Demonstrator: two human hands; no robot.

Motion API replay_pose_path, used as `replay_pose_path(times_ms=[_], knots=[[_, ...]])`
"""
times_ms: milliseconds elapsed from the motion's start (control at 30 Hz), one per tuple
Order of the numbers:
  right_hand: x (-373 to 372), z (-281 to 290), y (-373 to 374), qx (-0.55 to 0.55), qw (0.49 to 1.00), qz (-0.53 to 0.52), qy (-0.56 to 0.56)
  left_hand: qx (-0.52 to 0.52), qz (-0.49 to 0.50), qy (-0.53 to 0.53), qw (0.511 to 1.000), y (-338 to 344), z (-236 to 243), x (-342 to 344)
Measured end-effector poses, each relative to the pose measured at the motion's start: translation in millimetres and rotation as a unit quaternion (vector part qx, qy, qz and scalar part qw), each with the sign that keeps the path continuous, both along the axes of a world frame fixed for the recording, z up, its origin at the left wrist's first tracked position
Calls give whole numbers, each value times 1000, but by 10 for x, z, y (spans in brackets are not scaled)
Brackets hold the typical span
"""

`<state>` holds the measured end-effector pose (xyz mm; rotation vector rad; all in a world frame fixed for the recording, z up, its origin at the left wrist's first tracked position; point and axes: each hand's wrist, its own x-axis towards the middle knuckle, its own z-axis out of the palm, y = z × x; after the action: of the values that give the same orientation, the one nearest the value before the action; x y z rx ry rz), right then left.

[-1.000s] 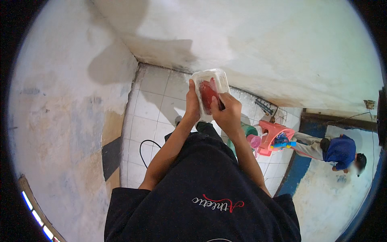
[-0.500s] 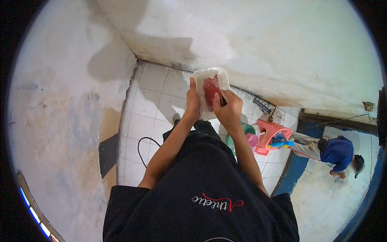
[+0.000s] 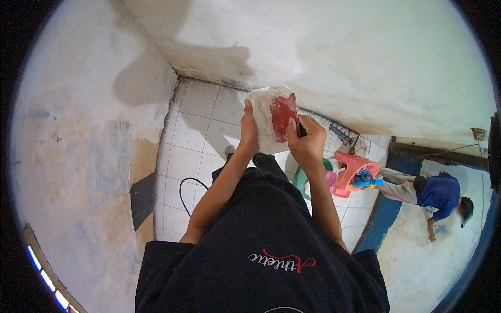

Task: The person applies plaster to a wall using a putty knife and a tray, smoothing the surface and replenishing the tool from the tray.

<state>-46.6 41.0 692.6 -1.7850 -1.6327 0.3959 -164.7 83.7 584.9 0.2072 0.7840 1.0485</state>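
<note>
A pale, translucent plastic tub (image 3: pixel 265 136) is gripped along its left side by my left hand (image 3: pixel 249 128), thumb up on the rim. Whitish paste-like residue coats its inside. My right hand (image 3: pixel 307 138) holds a red scraper (image 3: pixel 283 116), the thumb pressed on its face. The scraper's wide blade is smeared with white and lies over the right part of the tub. Its dark grip shows only partly beside my right fingers.
Right of me a pink plastic stool (image 3: pixel 355 175) bears blue items; a green container (image 3: pixel 302 182) stands beside it. A co-worker in a blue shirt (image 3: pixel 438 195) bends at the far right wall. A black cable (image 3: pixel 182 195) curves over the tiled floor (image 3: pixel 188 130). Stained walls meet ahead left.
My right hand and the scraper have shifted right, from inside the tub towards its right rim. My left hand stays in place. The co-worker's arm has moved lower.
</note>
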Motion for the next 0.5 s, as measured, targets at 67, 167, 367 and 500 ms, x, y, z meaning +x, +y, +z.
replay_pose_path(times_ms=[67, 167, 367, 500], knots=[[14, -51, 22, 2, 1000, -10, 8, -6, -5, 11, 1000, -1, 15, -9], [25, -146, 43, -12, 999, -23, 33, -4, -21, 53, 998, 1, 45, -35], [59, -381, 53, 22, 998, 4, 63, -7, -31, 84, 996, 10, 27, -54], [-37, -391, 66, 48, 996, 17, 71, -10, -39, 104, 994, -1, 60, -57]])
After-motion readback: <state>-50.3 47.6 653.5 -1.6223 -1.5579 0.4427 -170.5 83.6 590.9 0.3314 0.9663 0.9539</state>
